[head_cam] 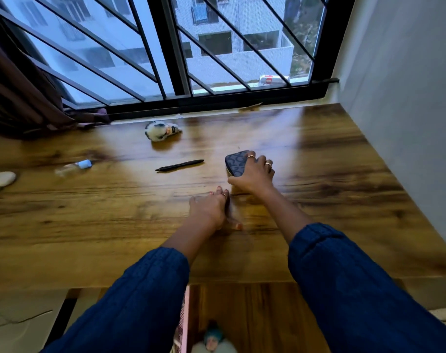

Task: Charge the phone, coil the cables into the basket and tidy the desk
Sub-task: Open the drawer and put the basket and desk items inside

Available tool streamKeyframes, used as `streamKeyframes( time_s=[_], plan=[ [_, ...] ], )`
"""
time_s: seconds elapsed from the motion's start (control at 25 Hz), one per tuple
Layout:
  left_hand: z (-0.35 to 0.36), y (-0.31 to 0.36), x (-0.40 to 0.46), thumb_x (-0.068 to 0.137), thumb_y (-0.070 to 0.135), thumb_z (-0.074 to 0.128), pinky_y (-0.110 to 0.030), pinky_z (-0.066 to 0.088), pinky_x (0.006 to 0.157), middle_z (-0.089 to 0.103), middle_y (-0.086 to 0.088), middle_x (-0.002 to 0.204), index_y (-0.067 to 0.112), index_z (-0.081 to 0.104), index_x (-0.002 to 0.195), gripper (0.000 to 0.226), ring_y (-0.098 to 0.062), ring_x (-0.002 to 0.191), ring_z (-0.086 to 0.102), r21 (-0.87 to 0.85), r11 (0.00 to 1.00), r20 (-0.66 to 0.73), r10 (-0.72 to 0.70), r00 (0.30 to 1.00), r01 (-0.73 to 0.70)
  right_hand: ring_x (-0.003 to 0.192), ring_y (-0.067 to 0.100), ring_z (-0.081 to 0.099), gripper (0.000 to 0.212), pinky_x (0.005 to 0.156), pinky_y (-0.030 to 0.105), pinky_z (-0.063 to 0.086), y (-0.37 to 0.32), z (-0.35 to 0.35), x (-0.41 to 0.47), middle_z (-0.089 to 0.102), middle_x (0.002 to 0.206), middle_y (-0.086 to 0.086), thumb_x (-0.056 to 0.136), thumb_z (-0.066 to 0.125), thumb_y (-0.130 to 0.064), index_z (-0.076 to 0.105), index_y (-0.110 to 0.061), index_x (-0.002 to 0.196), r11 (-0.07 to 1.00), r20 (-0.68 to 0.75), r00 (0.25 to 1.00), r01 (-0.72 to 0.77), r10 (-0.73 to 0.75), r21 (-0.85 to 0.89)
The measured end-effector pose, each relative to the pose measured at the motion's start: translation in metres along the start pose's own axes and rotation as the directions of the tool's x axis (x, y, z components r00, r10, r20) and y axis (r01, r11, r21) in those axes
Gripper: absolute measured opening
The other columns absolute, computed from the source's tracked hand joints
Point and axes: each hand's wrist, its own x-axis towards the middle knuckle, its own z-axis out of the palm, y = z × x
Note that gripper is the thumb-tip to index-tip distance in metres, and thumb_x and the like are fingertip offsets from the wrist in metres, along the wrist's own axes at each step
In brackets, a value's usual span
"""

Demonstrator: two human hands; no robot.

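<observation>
My right hand [255, 174] grips a dark blue patterned phone [235, 161] near the middle of the wooden desk [89, 225], holding it by its right edge with the left end tilted up. Just in front and to the left, my left hand [211, 207] rests flat on the desk with its fingers apart and nothing in it. A white round charger [3, 180] with a white cable lies at the far left edge. No basket is in view.
A black pen [180, 165] lies left of the phone. A small clear bottle with a pale blue cap [73, 168] lies further left. A fluffy white toy [162, 131] sits near the barred window [176, 59]. A grey wall [407, 110] bounds the right side.
</observation>
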Motion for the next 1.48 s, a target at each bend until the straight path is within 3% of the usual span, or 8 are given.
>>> streamKeyframes(
  time_s=[0.12, 0.24, 0.44, 0.64, 0.8, 1.04, 1.32, 1.48],
  plan=[
    [0.007, 0.005, -0.025, 0.087, 0.054, 0.054, -0.052, 0.011, 0.116, 0.023, 0.001, 0.157, 0.019, 0.037, 0.142, 0.068, -0.019, 0.142, 0.026, 0.074, 0.996, -0.135, 0.066, 0.989, -0.056, 0.126, 0.036, 0.029, 0.082, 0.105, 0.044, 0.029, 0.008, -0.013, -0.049, 0.034, 0.133, 0.017, 0.071, 0.067, -0.049, 0.027, -0.015, 0.135, 0.993, -0.031, 0.998, -0.053, 0.057, 0.108],
    [0.025, 0.006, -0.054, 0.099, 0.042, 0.034, -0.050, 0.010, 0.118, 0.016, -0.001, 0.159, 0.019, 0.031, 0.145, 0.052, -0.018, 0.146, 0.014, 0.134, 0.983, -0.275, 0.160, 0.948, -0.127, 0.125, 0.034, 0.032, 0.077, 0.104, 0.041, 0.029, 0.015, -0.016, -0.110, 0.037, 0.131, 0.013, 0.071, 0.068, -0.047, 0.032, -0.018, 0.133, 0.975, -0.081, 0.990, -0.095, 0.113, 0.202],
    [0.051, -0.009, -0.101, 0.101, 0.041, 0.021, -0.044, 0.011, 0.117, 0.006, 0.002, 0.160, 0.019, 0.019, 0.149, 0.053, -0.015, 0.147, 0.006, 0.088, 0.978, -0.351, 0.207, 0.913, -0.188, 0.125, 0.030, 0.034, 0.079, 0.106, 0.040, 0.028, 0.019, -0.010, -0.215, 0.038, 0.132, 0.008, 0.063, 0.063, -0.053, 0.037, -0.022, 0.131, 0.976, -0.138, 0.985, -0.071, 0.101, 0.208],
    [0.056, -0.052, -0.126, 0.100, 0.045, 0.022, -0.042, 0.013, 0.116, 0.008, 0.002, 0.160, 0.018, 0.024, 0.147, 0.054, -0.016, 0.147, 0.009, -0.002, 0.975, -0.428, 0.198, 0.882, -0.220, 0.124, 0.023, 0.029, 0.072, 0.102, 0.037, 0.032, 0.034, 0.007, -0.313, 0.035, 0.133, 0.003, 0.074, 0.070, -0.041, 0.035, -0.027, 0.135, 0.991, -0.157, 0.986, -0.032, 0.053, 0.132],
    [0.063, -0.077, -0.146, 0.099, 0.049, 0.021, -0.043, 0.014, 0.116, 0.007, 0.003, 0.160, 0.018, 0.026, 0.147, 0.057, -0.017, 0.147, 0.010, -0.072, 0.971, -0.497, 0.162, 0.853, -0.227, 0.124, 0.022, 0.029, 0.073, 0.103, 0.040, 0.036, 0.051, 0.031, -0.357, 0.034, 0.134, 0.002, 0.074, 0.067, -0.045, 0.033, -0.027, 0.136, 0.999, -0.090, 0.995, -0.048, 0.049, 0.015],
    [0.085, -0.101, -0.173, 0.099, 0.050, 0.018, -0.043, 0.014, 0.117, 0.004, 0.002, 0.161, 0.017, 0.022, 0.149, 0.061, -0.017, 0.147, 0.008, -0.113, 0.974, -0.479, 0.120, 0.870, -0.196, 0.132, 0.032, 0.026, 0.082, 0.107, 0.044, 0.031, 0.062, 0.073, -0.354, 0.029, 0.142, 0.011, 0.077, 0.061, -0.053, 0.025, -0.021, 0.143, 0.960, -0.002, 0.971, -0.235, 0.237, -0.149],
    [0.108, -0.142, -0.184, 0.098, 0.052, 0.017, -0.042, 0.012, 0.118, 0.005, 0.002, 0.160, 0.018, 0.019, 0.150, 0.062, -0.017, 0.147, 0.007, -0.086, 0.991, -0.414, 0.055, 0.909, -0.099, 0.140, 0.037, 0.012, 0.087, 0.113, 0.048, 0.021, 0.059, 0.126, -0.352, 0.014, 0.152, 0.015, 0.080, 0.061, -0.048, 0.014, -0.018, 0.147, 0.937, 0.056, 0.938, -0.337, 0.343, -0.089],
    [0.106, -0.148, -0.181, 0.097, 0.053, 0.016, -0.042, 0.011, 0.118, 0.005, 0.001, 0.160, 0.019, 0.016, 0.151, 0.063, -0.017, 0.147, 0.006, -0.051, 0.993, -0.386, 0.077, 0.919, -0.104, 0.140, 0.034, 0.016, 0.082, 0.112, 0.046, 0.022, 0.061, 0.127, -0.353, 0.014, 0.153, 0.015, 0.085, 0.055, -0.052, 0.015, -0.017, 0.148, 0.935, 0.038, 0.937, -0.342, 0.346, -0.091]
  ],
)
